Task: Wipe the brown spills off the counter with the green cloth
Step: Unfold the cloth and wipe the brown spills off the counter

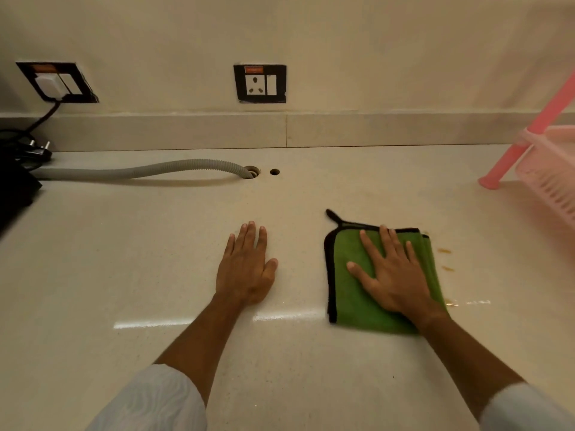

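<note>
I see my right hand [393, 275] pressed flat, fingers spread, on the folded green cloth [351, 293], which lies on the bench [124, 259] right of centre. My left hand [245, 269] rests palm-down and open on bare bench beside it, holding nothing. Small brown spills [445, 251] dot the surface just beyond the cloth's right edge.
</note>
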